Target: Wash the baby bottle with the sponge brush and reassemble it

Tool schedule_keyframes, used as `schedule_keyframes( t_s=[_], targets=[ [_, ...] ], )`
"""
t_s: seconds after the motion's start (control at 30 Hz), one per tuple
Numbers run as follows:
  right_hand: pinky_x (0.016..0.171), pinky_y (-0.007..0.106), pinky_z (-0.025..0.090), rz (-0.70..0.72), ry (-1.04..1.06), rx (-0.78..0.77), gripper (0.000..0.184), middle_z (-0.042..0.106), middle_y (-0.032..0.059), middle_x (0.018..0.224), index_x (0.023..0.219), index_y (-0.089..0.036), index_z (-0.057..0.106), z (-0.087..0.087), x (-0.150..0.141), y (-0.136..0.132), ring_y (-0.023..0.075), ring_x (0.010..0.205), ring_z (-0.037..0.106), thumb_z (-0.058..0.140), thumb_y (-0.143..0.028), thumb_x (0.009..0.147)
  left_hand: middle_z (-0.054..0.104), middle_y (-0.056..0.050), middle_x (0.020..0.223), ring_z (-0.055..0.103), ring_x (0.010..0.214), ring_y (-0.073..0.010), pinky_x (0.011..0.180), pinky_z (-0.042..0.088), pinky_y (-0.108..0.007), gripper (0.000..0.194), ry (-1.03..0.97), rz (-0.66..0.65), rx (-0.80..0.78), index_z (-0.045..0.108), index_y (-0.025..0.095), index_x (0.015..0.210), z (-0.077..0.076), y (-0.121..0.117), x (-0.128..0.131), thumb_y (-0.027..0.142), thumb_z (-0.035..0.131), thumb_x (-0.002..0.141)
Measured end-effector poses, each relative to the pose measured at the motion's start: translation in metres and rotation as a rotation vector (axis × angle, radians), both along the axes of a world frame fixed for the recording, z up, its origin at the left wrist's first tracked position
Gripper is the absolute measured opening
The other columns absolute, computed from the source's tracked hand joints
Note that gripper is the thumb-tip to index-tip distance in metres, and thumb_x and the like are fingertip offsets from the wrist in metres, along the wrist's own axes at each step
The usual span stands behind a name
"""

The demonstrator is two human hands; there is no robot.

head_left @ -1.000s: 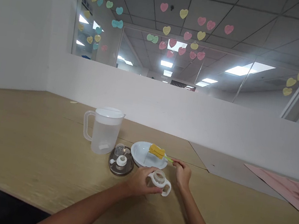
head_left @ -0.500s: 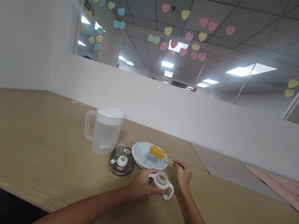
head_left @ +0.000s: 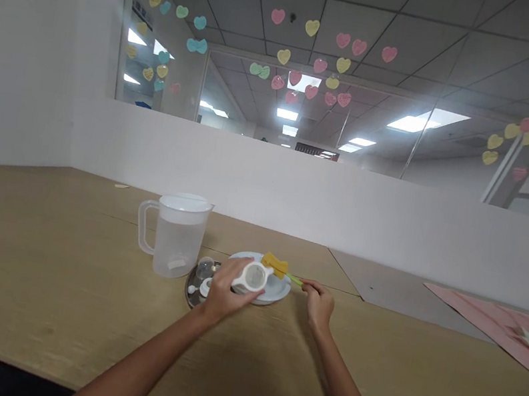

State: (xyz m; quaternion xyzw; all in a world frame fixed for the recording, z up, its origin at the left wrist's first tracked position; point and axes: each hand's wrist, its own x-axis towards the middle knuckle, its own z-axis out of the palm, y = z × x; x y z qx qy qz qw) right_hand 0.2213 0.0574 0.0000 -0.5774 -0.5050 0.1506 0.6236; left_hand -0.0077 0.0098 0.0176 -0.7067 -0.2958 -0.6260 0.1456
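My left hand (head_left: 222,290) is shut on a white two-handled bottle ring (head_left: 254,277), holding it just above the near edge of a white plate (head_left: 280,288). My right hand (head_left: 318,305) pinches the green handle of a yellow sponge bottle brush (head_left: 274,265), whose sponge head lies over the plate's far side. Behind my left hand stands a dark round tray (head_left: 192,288), partly hidden, with a small clear bottle part (head_left: 204,268) and white pieces (head_left: 205,287) on it.
A clear plastic jug (head_left: 175,237) with water stands left of the tray on the wooden table (head_left: 56,258). A grey mat (head_left: 395,291) and a pink sheet (head_left: 488,316) lie at the right. A white partition (head_left: 296,190) runs along the table's back.
My left hand has lifted the two-handled ring off the table and moved it left, over the plate's edge. My right hand and the brush have barely moved.
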Motion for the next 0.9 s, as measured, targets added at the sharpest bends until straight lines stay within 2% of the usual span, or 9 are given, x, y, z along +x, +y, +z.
schedule_keyframes(
  t_s=[0.07,0.17,0.37,0.47,0.63,0.77,0.9],
  targets=[
    [0.065,0.029,0.039,0.004,0.025,0.018,0.024,0.066,0.0034,0.068,0.065,-0.020,0.069,0.001,-0.001,-0.001,0.0221,0.071,0.057,0.048,-0.029,0.058,0.061,-0.010,0.099,0.055,0.093,-0.0216,0.083,0.041,-0.034,0.042,0.027,0.126,-0.013,0.054,0.016,0.104,0.001,0.009,-0.008,0.036,0.063,0.068],
    [0.065,0.028,0.040,0.081,0.069,0.089,0.023,0.066,0.0038,0.069,0.064,-0.019,0.069,0.002,-0.003,-0.002,0.0208,0.071,0.057,0.049,-0.028,0.059,0.062,-0.009,0.099,0.055,0.093,-0.0223,0.081,0.040,-0.033,0.039,0.117,0.249,-0.063,0.055,0.016,0.103,0.000,0.019,-0.018,0.037,0.060,0.071],
    [0.066,0.028,0.040,0.258,-0.065,0.223,0.019,0.066,0.0041,0.073,0.067,-0.019,0.068,0.003,-0.006,-0.005,0.0192,0.073,0.057,0.051,-0.027,0.063,0.061,-0.008,0.102,0.054,0.093,-0.0216,0.080,0.037,-0.032,0.037,0.210,0.338,-0.103,0.055,0.018,0.106,0.000,0.024,-0.024,0.034,0.057,0.073],
    [0.067,0.030,0.035,0.183,-0.288,0.303,0.019,0.066,0.0033,0.072,0.067,-0.020,0.068,0.005,-0.005,-0.009,0.0184,0.071,0.056,0.049,-0.026,0.068,0.060,-0.008,0.104,0.053,0.095,-0.0219,0.081,0.037,-0.033,0.035,0.230,0.348,-0.091,0.055,0.018,0.107,0.000,0.023,-0.023,0.030,0.055,0.075],
    [0.069,0.031,0.026,-0.039,-0.642,0.577,0.019,0.063,-0.0008,0.068,0.069,-0.024,0.067,0.011,-0.011,-0.023,0.0140,0.067,0.054,0.050,-0.018,0.072,0.058,-0.009,0.110,0.049,0.102,-0.0235,0.087,0.034,-0.037,0.037,0.298,0.368,-0.082,0.053,0.018,0.111,0.000,0.023,-0.025,0.023,0.054,0.075],
    [0.070,0.031,0.024,-0.105,-0.743,0.724,0.021,0.062,-0.0020,0.069,0.074,-0.025,0.067,0.013,-0.020,-0.031,0.0116,0.065,0.052,0.051,-0.012,0.071,0.058,-0.009,0.110,0.050,0.101,-0.0235,0.088,0.035,-0.039,0.040,0.332,0.382,-0.067,0.051,0.019,0.113,0.000,0.022,-0.028,0.018,0.055,0.073],
    [0.070,0.031,0.024,-0.149,-0.779,0.794,0.021,0.062,-0.0024,0.069,0.076,-0.025,0.066,0.012,-0.024,-0.034,0.0105,0.063,0.052,0.052,-0.010,0.070,0.057,-0.009,0.109,0.049,0.100,-0.0244,0.087,0.036,-0.040,0.044,0.355,0.392,-0.083,0.050,0.020,0.114,0.000,0.022,-0.029,0.016,0.057,0.072]
  ],
)
